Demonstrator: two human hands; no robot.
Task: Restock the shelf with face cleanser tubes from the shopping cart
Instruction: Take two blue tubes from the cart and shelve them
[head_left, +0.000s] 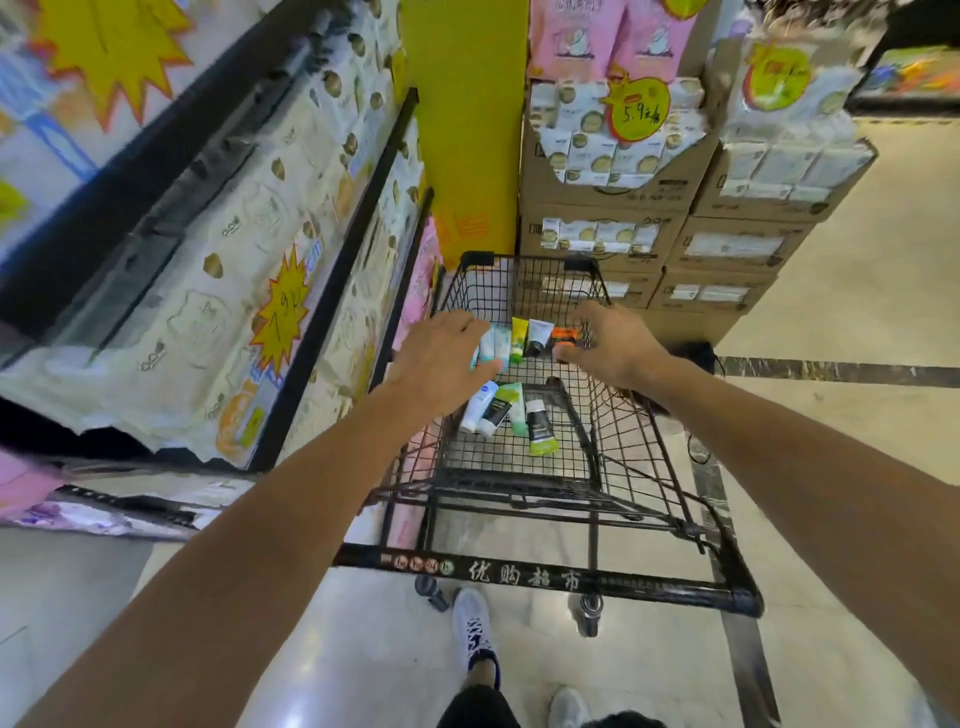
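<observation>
Aisle: shelf (218, 270) of tissue packs stood at 9 o'clock, cartons (675, 208) at 1 o'clock.
Cart (545, 571): tubes (511, 415) lay in its basket, more standing at 12 o'clock.
Left grip (441, 358): released, fingers over pale tubes.
Right grip (613, 343): fingers curled beside orange tube (563, 336); cannot tell whether grasping.

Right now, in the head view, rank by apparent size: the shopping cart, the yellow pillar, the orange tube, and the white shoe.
1. shopping cart
2. yellow pillar, though it stands farther off, so its true size is unsure
3. white shoe
4. orange tube, smallest, partly hidden by the right hand
</observation>
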